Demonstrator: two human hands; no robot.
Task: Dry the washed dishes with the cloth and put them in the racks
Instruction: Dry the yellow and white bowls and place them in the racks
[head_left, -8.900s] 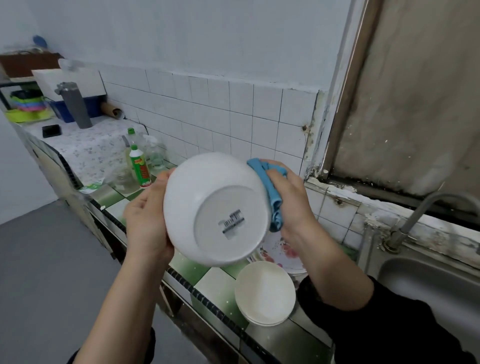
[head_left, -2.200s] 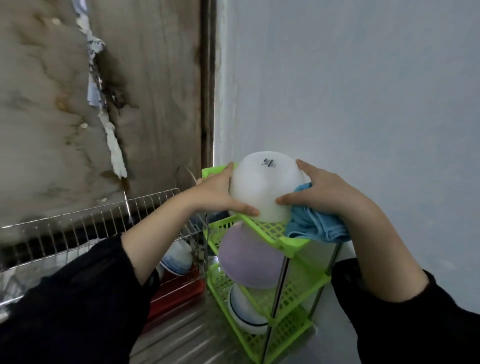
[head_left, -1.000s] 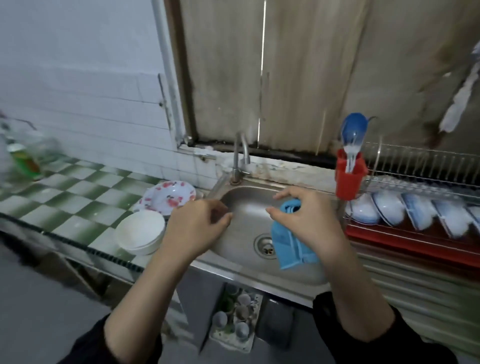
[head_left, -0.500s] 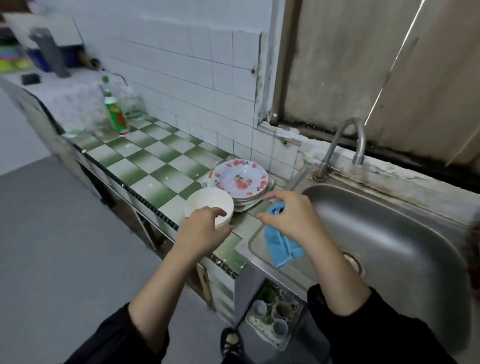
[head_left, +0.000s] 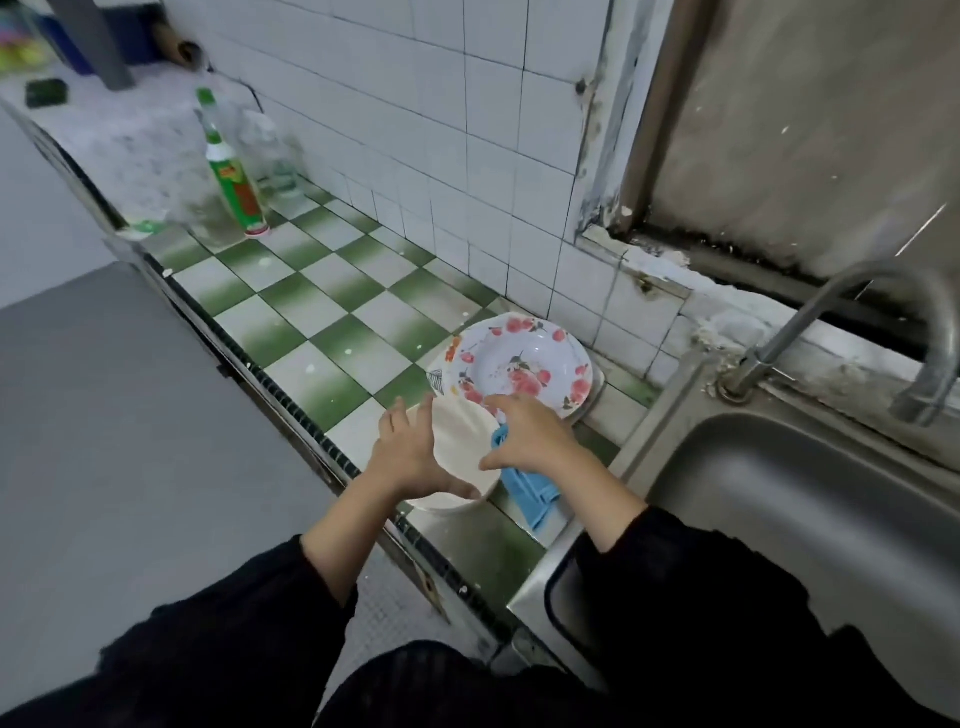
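Tiles of green and white cover the counter (head_left: 311, 306), and near its front edge, just beside the sink (head_left: 779, 499), stand the white bowls (head_left: 460, 447), one inside the other; how many there are I cannot tell. The left hand (head_left: 410, 457) grasps the top bowl from the left side: its fingers (head_left: 410, 415) lie over the far rim and its thumb reaches along the near rim. The right hand (head_left: 527, 436) comes from the other side. Its forefinger points forward over the far rim and its thumb touches the right rim of the bowl, while the rest of the hand holds the blue cloth (head_left: 530, 491). The cloth comes out under the palm and hangs down to the counter between the bowls and the sink. The fingers that clamp the cloth are hidden below the palm. Both forearms come out of black sleeves (head_left: 701, 597).

Behind the bowls, very close to them, a flowered plate (head_left: 519, 358) lies on top of other plates, near the white tiled wall (head_left: 441, 135). At the far end of the checked tiles a green bottle (head_left: 234, 176) stands upright, with a clear bottle (head_left: 272, 150) just behind it. A curved metal tap (head_left: 937, 353) rises from the back rim of the sink, its mouth over the basin.
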